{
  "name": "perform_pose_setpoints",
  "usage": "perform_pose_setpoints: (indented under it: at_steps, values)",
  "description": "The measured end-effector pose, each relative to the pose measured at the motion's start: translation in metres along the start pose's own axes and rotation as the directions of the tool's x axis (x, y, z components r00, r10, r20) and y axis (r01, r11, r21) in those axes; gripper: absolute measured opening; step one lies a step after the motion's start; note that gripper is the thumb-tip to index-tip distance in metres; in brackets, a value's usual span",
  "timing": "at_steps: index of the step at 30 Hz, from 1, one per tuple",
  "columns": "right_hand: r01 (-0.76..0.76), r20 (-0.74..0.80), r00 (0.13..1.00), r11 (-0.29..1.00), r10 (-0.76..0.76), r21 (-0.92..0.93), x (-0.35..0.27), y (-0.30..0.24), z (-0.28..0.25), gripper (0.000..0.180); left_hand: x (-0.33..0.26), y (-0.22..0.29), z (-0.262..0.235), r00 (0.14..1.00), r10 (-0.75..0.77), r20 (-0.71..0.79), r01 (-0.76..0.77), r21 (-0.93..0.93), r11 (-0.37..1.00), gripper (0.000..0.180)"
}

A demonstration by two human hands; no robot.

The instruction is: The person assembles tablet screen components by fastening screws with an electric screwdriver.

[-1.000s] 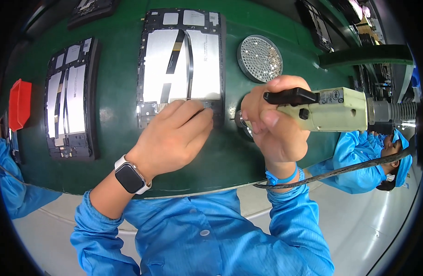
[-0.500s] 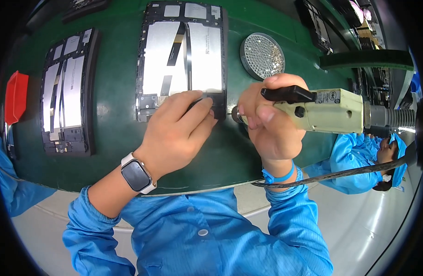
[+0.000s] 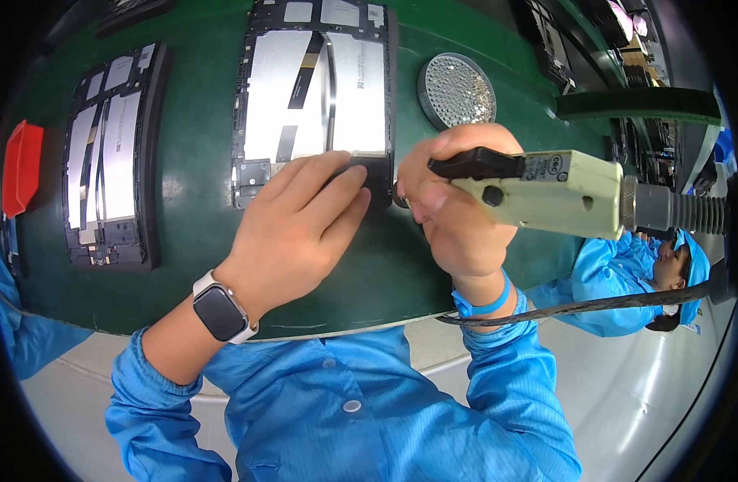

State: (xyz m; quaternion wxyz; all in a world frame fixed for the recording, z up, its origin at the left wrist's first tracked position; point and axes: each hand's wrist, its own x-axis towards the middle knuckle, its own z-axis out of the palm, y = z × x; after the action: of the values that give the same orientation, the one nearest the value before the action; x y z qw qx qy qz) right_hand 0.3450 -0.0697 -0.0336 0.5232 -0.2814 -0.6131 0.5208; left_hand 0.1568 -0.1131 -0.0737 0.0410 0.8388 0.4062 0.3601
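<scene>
An opened tablet, with silver battery cells and a dark ribbon cable down its middle, lies in a black holder on the green bench. My left hand covers its near end. Its fingers are bent and drawn together at the near right corner, and what lies under the fingertips is hidden. Beside that corner, my right hand grips a pale electric screwdriver with a black lever. The tool lies nearly sideways, its nose pointing left at the holder's right edge. My fingers partly hide the bit.
A round dish of small screws stands beyond my right hand. To the left are a second opened tablet and a red bin. A dark cable crosses by my right wrist. A co-worker in blue sits at right.
Both hands have shifted slightly left. The screwdriver's nose has come closer to the tablet's near right corner. The left fingers remain over the tablet's near end.
</scene>
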Motion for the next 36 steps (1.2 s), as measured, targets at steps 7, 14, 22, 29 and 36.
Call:
perform_pose_setpoints:
  at_steps: [7, 14, 22, 29, 36]
  values:
    - [-0.009, -0.108, 0.994, 0.985, 0.028, 0.170, 0.003, -0.006, -0.007, 0.035, -0.007, -0.009, -0.003, 1.000, 0.001, 0.021, -0.001, 0.005, 1.000, 0.031]
    - [0.175, -0.316, 0.938, 0.981, -0.143, 0.077, 0.005, -0.011, -0.060, 0.033, -0.003, -0.010, 0.002, 1.000, 0.008, 0.023, -0.009, 0.029, 1.000, 0.028]
    - [0.031, -0.408, 0.912, 0.998, -0.052, -0.057, 0.006, 0.008, -0.058, 0.030, -0.001, -0.010, -0.001, 1.000, -0.012, 0.028, 0.011, 0.022, 1.000, 0.025]
    - [0.079, -0.384, 0.922, 0.995, -0.050, 0.061, 0.006, 0.008, -0.059, 0.026, 0.000, -0.010, 0.000, 0.999, -0.015, 0.029, 0.014, 0.014, 1.000, 0.025]
    - [0.065, -0.400, 0.915, 0.998, -0.059, 0.002, 0.006, 0.007, -0.055, 0.026, -0.003, -0.013, 0.000, 1.000, -0.017, 0.014, 0.018, -0.030, 0.999, 0.022]
